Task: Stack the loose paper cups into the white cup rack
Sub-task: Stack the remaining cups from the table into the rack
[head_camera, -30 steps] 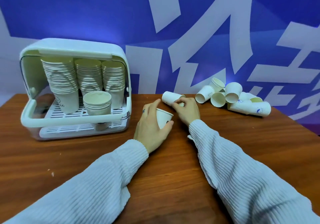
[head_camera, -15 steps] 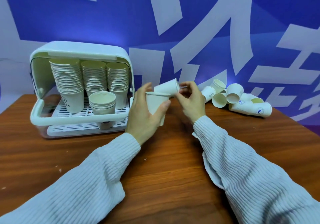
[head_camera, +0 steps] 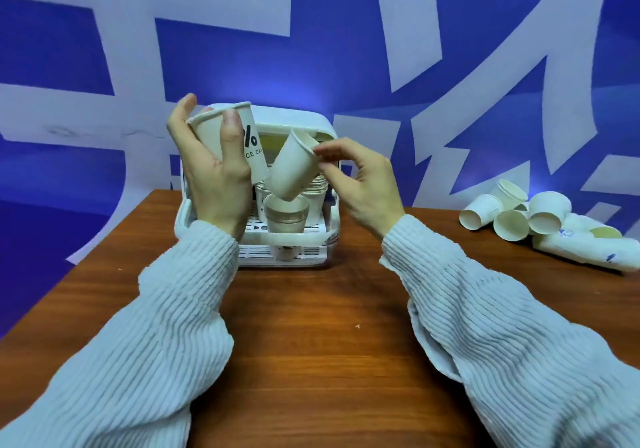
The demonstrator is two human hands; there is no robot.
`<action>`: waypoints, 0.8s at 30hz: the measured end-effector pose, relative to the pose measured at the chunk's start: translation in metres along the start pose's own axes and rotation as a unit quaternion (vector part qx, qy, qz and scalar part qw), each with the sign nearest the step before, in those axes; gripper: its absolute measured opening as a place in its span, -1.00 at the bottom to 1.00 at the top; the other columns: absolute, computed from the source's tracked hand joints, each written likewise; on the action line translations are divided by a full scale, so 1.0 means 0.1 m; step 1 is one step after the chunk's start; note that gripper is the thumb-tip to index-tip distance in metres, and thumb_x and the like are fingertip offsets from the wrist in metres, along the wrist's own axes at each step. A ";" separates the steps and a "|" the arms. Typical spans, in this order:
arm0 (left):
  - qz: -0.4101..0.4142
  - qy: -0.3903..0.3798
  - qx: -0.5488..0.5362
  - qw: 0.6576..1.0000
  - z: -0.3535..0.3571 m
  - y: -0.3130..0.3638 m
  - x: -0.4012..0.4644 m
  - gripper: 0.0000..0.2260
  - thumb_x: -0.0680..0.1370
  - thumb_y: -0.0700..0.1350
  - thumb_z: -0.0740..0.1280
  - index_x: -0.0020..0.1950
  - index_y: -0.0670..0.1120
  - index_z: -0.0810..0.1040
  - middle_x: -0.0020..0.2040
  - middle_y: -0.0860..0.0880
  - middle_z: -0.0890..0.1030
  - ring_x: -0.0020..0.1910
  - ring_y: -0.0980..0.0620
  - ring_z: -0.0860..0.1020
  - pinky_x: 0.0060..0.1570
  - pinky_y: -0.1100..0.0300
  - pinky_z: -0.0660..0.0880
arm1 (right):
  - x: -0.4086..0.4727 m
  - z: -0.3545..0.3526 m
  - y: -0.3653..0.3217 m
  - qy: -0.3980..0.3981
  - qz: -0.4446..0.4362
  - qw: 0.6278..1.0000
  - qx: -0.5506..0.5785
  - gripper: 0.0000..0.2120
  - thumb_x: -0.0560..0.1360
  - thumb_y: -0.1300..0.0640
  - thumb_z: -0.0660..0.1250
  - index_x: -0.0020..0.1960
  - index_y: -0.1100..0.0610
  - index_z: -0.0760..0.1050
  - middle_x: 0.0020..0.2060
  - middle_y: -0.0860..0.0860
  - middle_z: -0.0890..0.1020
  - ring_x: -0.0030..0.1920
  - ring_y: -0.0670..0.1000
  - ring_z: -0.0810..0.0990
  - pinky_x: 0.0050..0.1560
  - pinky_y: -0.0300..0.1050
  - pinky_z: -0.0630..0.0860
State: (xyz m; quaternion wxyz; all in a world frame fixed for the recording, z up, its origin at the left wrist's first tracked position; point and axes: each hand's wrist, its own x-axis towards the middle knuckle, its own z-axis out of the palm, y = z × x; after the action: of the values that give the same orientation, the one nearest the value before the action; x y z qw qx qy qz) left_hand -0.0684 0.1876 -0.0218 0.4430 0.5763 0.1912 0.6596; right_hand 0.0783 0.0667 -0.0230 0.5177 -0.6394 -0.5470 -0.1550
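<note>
My left hand (head_camera: 214, 174) grips a printed paper cup (head_camera: 235, 142) upright in front of the white cup rack (head_camera: 304, 122). My right hand (head_camera: 360, 181) pinches the rim of a plain paper cup (head_camera: 292, 167), tilted with its base pointing down-left over a short stack of cups (head_camera: 287, 213) at the rack's front. Taller cup stacks behind are mostly hidden by my hands and the two held cups. A pile of several loose cups (head_camera: 533, 220) lies on the table at the right.
The wooden table (head_camera: 311, 326) stretches from the rack toward me, its left edge running diagonally at the lower left. A blue and white wall stands right behind the rack and the cup pile.
Both hands have lifted their cups from the table up to the front of the rack. The view has swung left, so the rack now sits centred and the loose pile is far right.
</note>
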 end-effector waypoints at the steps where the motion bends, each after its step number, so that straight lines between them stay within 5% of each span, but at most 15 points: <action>1: 0.004 0.002 -0.003 1.000 -0.03 0.00 0.02 -0.48 0.65 0.16 0.25 0.51 -0.08 0.25 0.29 -0.03 0.47 0.19 0.18 0.55 0.23 0.07 0.53 | 0.02 0.06 0.00 -0.018 -0.013 1.000 -0.017 -0.81 0.52 0.24 0.40 0.11 0.12 0.69 -0.02 -0.06 0.74 0.02 -0.13 0.68 0.16 -0.07 0.60; 4: 0.017 0.007 0.004 1.000 -0.06 0.00 0.04 -0.56 0.70 -0.02 0.24 0.51 -0.18 0.22 0.11 0.06 0.47 -0.04 0.38 0.58 -0.04 0.37 0.52 | 0.04 0.20 0.03 -0.081 -0.030 0.993 -0.079 -0.77 0.51 0.20 0.38 0.12 0.08 0.71 0.00 -0.06 0.74 0.01 -0.09 0.68 0.15 -0.03 0.59; 8: -0.002 -0.002 0.016 1.000 -0.04 -0.05 0.05 -0.43 0.58 0.23 0.30 0.49 -0.01 0.27 0.28 -0.09 0.51 0.21 -0.01 0.58 0.21 -0.10 0.55 | -0.03 0.32 0.07 -0.225 0.020 0.963 -0.147 -0.72 0.54 0.18 0.36 0.19 -0.02 0.70 0.08 -0.06 0.73 0.14 -0.01 0.65 0.25 0.05 0.55; 10: -0.013 -0.030 0.029 0.999 -0.03 -0.11 0.03 -0.41 0.56 0.22 0.34 0.48 -0.02 0.29 0.32 -0.06 0.48 0.26 -0.01 0.53 0.28 0.01 0.52 | -0.10 0.36 0.07 -0.280 0.030 0.947 -0.157 -0.70 0.57 0.20 0.34 0.24 0.01 0.68 0.15 -0.06 0.72 0.20 -0.02 0.63 0.31 -0.03 0.52; 14: 0.000 -0.080 0.074 0.994 0.01 -0.24 -0.05 -0.42 0.53 0.10 0.48 0.44 -0.06 0.35 0.32 0.05 0.45 0.31 0.10 0.46 0.22 0.42 0.40 | -0.20 0.33 0.10 -0.223 0.032 0.966 -0.127 -0.69 0.61 0.06 0.30 0.32 -0.01 0.61 0.15 -0.12 0.69 0.18 -0.10 0.61 0.29 -0.03 0.52; 17: 0.014 -0.097 0.099 0.990 0.06 -0.38 -0.07 -0.41 0.47 0.11 0.54 0.41 -0.02 0.40 0.31 0.04 0.48 0.31 0.11 0.46 0.30 0.32 0.40 | -0.27 0.29 0.16 -0.148 0.057 0.983 -0.096 -0.72 0.60 0.01 0.30 0.29 -0.04 0.59 0.10 -0.18 0.66 0.11 -0.16 0.58 0.20 0.01 0.57; 21: 0.023 -0.146 0.182 0.972 0.14 -0.50 -0.12 -0.42 0.46 0.09 0.56 0.39 -0.10 0.49 0.27 -0.04 0.47 0.21 0.20 0.41 0.22 0.52 0.26 | -0.35 0.25 0.21 -0.115 0.078 0.988 -0.071 -0.74 0.59 -0.01 0.31 0.25 -0.05 0.59 0.08 -0.18 0.66 0.11 -0.14 0.60 0.19 0.04 0.58; 24: -0.001 -0.243 0.287 0.926 0.15 -0.60 -0.16 -0.38 0.48 0.23 0.47 0.41 -0.10 0.51 0.27 -0.08 0.48 0.29 -0.04 0.49 0.28 0.22 0.36 | -0.43 0.22 0.25 -0.117 0.094 0.986 -0.072 -0.78 0.61 0.00 0.33 0.22 -0.03 0.61 0.05 -0.19 0.67 0.08 -0.16 0.59 0.15 0.01 0.59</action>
State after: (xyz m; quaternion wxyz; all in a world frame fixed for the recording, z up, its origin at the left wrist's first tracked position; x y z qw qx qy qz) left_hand -0.0333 0.2028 -0.0730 0.2922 0.8214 0.2595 0.4155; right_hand 0.0770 0.0651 -0.0773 0.4148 -0.7374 -0.5286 -0.0689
